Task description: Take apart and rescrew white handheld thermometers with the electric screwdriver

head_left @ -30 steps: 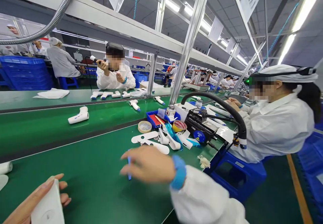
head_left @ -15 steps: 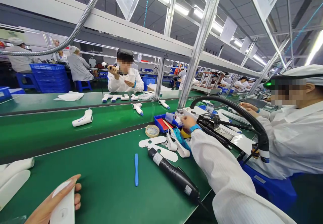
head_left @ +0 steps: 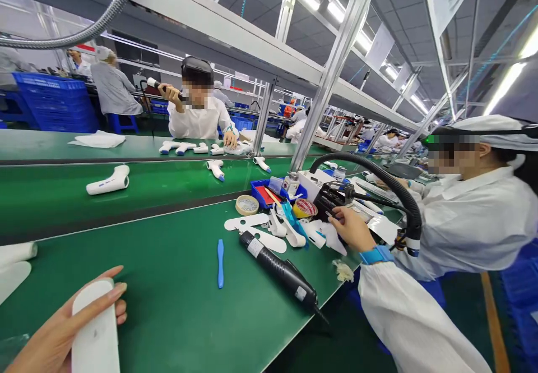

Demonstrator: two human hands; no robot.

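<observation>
My hands are well apart. My left hand (head_left: 54,328) is clamped around a white plastic thermometer shell (head_left: 96,328) over the green bench mat (head_left: 159,311). My right hand (head_left: 351,230) sits just beside a black bench machine (head_left: 332,199), though I can't tell whether it grips anything. An electric screwdriver (head_left: 277,272) lies between my hands, with a blue plastic spatula (head_left: 220,263) left of it. Strip lights (head_left: 504,81) run overhead, and a white-gowned co-worker (head_left: 197,104) sits across the bench.

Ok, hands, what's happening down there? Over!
Left hand gripping white housing. Right hand by black machine, hold unclear. Black screwdriver lying near right hand.
</observation>
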